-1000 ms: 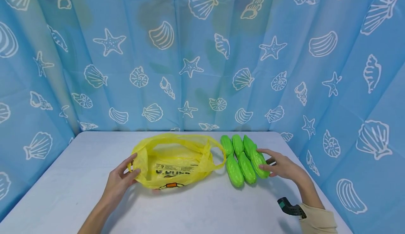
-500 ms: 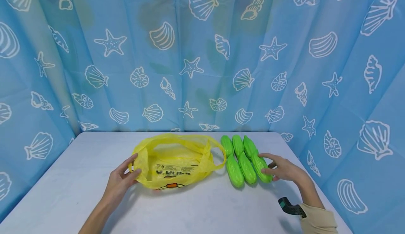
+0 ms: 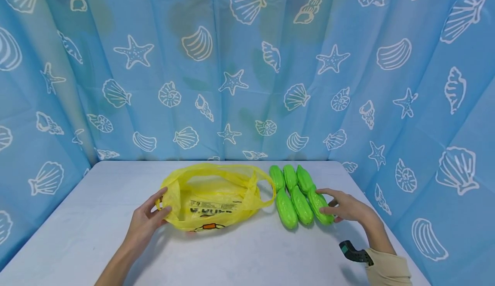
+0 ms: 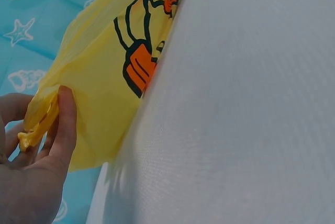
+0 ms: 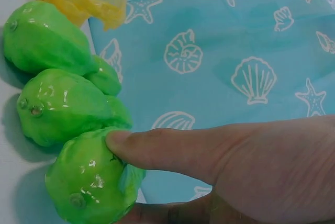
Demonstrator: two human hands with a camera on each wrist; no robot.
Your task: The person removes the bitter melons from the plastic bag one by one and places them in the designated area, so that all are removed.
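In the head view my left hand (image 3: 148,215) pinches the left side of a yellow plastic bag (image 3: 216,223), which stands with its mouth open. The left wrist view shows the bag's gathered edge (image 4: 39,127) between thumb and fingers. My right hand (image 3: 346,206) holds the front right bitter melon (image 3: 320,208), bright green, glossy and ridged. Its thumb lies on top of that melon (image 5: 86,182) in the right wrist view, with the fingers at the far side partly hidden. Several more bitter melons (image 3: 287,210) lie in two rows beside it, right of the bag.
A white table (image 3: 232,260) carries everything. Behind it and along both sides hangs a blue curtain (image 3: 239,105) with white shell prints. The bag's right handle loop (image 3: 270,191) reaches close to the melons. A dark band (image 3: 355,253) sits at the right sleeve.
The melon in my right hand has shifted slightly right and toward me, coming into line with the front row. My left hand and the bag look unchanged.
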